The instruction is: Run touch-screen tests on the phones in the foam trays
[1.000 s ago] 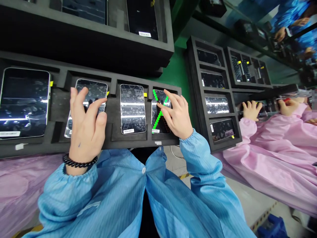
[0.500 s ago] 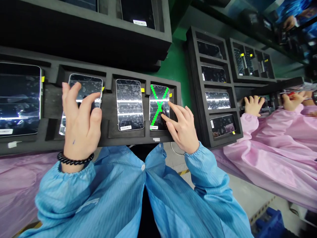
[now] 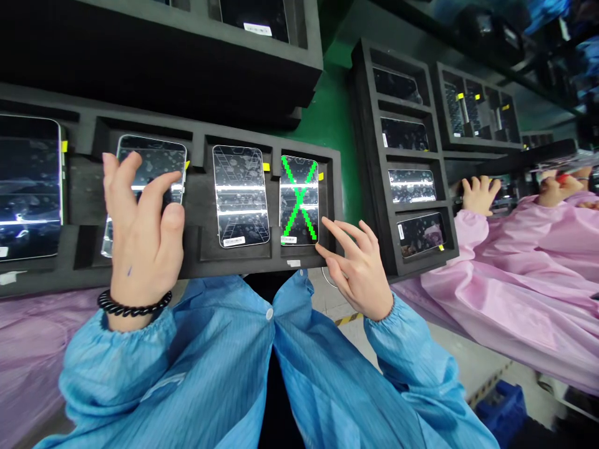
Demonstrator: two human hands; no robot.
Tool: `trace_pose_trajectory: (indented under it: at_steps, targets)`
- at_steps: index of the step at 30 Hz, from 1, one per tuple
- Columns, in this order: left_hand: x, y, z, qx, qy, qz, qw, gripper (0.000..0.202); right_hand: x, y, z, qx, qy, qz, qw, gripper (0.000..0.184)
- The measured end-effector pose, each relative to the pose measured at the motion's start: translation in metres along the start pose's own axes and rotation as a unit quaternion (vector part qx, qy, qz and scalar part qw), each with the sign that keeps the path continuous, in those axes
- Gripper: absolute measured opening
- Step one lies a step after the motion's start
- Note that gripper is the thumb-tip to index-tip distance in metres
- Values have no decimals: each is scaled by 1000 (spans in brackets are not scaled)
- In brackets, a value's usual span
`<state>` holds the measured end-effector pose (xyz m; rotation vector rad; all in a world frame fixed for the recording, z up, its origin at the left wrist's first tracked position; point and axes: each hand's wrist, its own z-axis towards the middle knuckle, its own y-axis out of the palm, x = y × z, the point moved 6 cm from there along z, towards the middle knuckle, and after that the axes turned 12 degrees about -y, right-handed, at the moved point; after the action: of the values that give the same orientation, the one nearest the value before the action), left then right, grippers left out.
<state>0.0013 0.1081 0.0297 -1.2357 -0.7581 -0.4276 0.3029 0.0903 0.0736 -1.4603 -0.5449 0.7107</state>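
Phone (image 3: 150, 163) under my open left hand (image 3: 140, 234) sits in the black tray (image 3: 196, 267); my empty, open right hand (image 3: 359, 269) is at the tray's near right corner.

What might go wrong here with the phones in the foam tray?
Bare fingers of the left hand spread over a glossy phone: smudges or scratches seem possible. Fingertips of the right hand sit at the lower corner of the phone showing a green X, near the front edge of the foam tray; a clumsy lift might tip it out.
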Motion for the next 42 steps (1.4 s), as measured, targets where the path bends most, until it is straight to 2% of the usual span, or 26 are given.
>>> trace_pose_trajectory:
  at_steps: [3, 5, 9, 11, 13, 16, 18, 21, 27, 36, 42]
  targets:
    - [1, 0, -1, -2, 6, -2, 1000, 54, 3, -9, 3, 11, -15, 5, 1000, 40]
    - [2, 0, -1, -4, 8, -4, 1000, 55, 7, -21, 11, 44, -16, 8, 999, 42]
    - [4, -1, 0, 4, 9, -14, 1000, 53, 16, -40, 51, 111, -10, 0, 994, 46]
    - [6, -2, -1, 12, 9, -23, 1000, 50, 16, -35, 81, 103, -25, -2, 994, 47]
    - [9, -6, -3, 34, 2, -40, 999, 45, 16, -20, 111, 66, -49, -4, 997, 44]
    - [11, -15, -8, 105, -14, -82, 991, 37, 20, 4, 145, 16, -59, -15, 998, 42]
    - [12, -21, -12, 151, -10, -109, 982, 33, 26, 15, 156, 6, -48, -26, 998, 42]
    - [12, -23, -14, 173, 4, -124, 977, 32, 35, 22, 162, 4, -32, -37, 999, 42]
    - [10, -22, -12, 159, 5, -123, 980, 32, 36, 22, 166, 0, -40, -45, 998, 42]
    - [9, -21, -13, 128, -17, -104, 986, 33, 20, 20, 158, -4, -82, -36, 996, 41]
    - [6, -21, -14, 128, -22, -104, 986, 32, 4, 19, 150, -8, -113, -24, 993, 40]
